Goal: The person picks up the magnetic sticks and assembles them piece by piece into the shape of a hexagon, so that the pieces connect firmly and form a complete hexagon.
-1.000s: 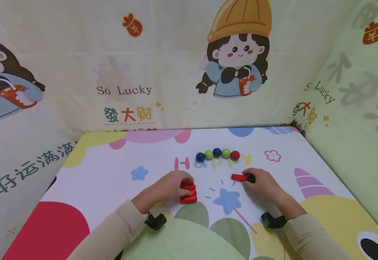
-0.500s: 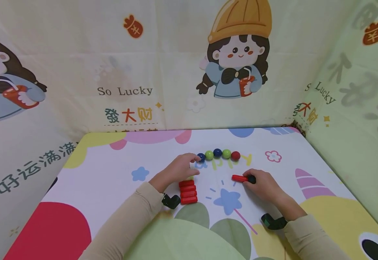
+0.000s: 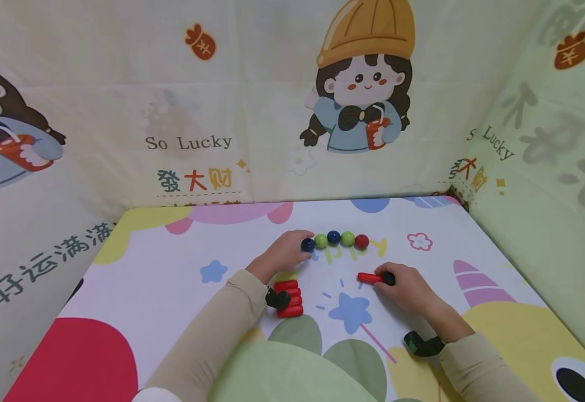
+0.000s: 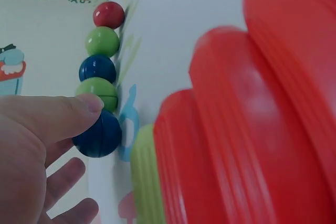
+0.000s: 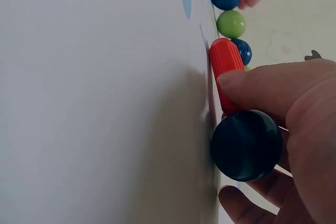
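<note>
Though pale, cartoon walls (image 3: 267,106) beyond hands (image 3: 284,251) (image 3: 407,286), patterned tabletop (image 3: 163,310).

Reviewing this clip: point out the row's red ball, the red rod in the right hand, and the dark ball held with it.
Red ball (image 4: 108,15): left wrist view, middle of its visible side.
Red rod (image 5: 226,61): right wrist view, ribbed side.
Dark ball (image 5: 247,145): right wrist view, facing side.

Balls (image 3: 334,238) are navy, lime and red, ribbed rods (image 3: 295,300) red and lime, sleeves (image 3: 207,329) beige.

“So Lucky” (image 3: 188,143), “發大财” (image 3: 195,180) on backdrop (image 3: 267,111)
</note>
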### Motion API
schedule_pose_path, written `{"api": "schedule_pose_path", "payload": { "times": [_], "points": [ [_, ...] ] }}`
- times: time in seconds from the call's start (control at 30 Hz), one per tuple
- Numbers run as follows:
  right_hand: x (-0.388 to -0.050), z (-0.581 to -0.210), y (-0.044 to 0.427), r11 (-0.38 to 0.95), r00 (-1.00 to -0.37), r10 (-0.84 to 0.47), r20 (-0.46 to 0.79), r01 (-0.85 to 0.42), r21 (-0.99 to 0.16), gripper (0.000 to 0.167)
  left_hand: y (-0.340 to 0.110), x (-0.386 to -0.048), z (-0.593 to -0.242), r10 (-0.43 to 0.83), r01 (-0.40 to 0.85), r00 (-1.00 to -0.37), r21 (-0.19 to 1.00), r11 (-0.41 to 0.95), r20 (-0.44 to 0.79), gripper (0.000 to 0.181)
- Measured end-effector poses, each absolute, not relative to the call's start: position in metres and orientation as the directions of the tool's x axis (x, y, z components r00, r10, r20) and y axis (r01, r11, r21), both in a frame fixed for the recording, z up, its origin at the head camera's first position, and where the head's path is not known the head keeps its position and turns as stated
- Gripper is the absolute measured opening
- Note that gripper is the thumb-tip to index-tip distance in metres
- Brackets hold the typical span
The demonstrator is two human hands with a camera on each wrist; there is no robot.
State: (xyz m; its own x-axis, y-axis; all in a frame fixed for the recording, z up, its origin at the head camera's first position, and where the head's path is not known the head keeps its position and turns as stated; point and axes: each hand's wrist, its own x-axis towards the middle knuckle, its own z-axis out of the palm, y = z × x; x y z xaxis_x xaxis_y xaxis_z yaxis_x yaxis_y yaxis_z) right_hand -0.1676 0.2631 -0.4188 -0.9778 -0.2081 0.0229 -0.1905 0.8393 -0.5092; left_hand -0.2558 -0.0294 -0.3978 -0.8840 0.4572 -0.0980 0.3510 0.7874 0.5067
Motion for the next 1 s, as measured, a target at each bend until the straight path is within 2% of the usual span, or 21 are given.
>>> {"api": "schedule_pose_path", "payload": {
  "times": [0.23, 0.53, 0.87, 1.0],
  "points": [
    [-0.168, -0.417, 0.264, 0.840, -0.975, -0.222, 0.012, -0.198, -0.505, 0.032, -0.030, -0.255, -0.400, 0.413, 0.275, -0.900, 0.552, 0.787, -0.140, 0.046],
    [-0.166, -0.413, 0.268, 0.842, -0.978, -0.208, -0.001, -0.179, -0.509, 0.033, -0.020, -0.246, -0.398, 0.479, 0.323, -0.865, 0.562, 0.761, -0.151, 0.041],
    [-0.161, -0.410, 0.271, 0.834, -0.979, -0.204, -0.002, -0.173, -0.524, 0.031, 0.023, -0.230, -0.388, 0.538, 0.355, -0.822, 0.570, 0.741, -0.188, 0.040],
    [-0.162, -0.409, 0.272, 0.839, -0.977, -0.214, 0.008, -0.188, -0.511, 0.030, 0.033, -0.229, -0.392, 0.582, 0.410, -0.799, 0.570, 0.712, -0.152, 0.040]
  ]
}}
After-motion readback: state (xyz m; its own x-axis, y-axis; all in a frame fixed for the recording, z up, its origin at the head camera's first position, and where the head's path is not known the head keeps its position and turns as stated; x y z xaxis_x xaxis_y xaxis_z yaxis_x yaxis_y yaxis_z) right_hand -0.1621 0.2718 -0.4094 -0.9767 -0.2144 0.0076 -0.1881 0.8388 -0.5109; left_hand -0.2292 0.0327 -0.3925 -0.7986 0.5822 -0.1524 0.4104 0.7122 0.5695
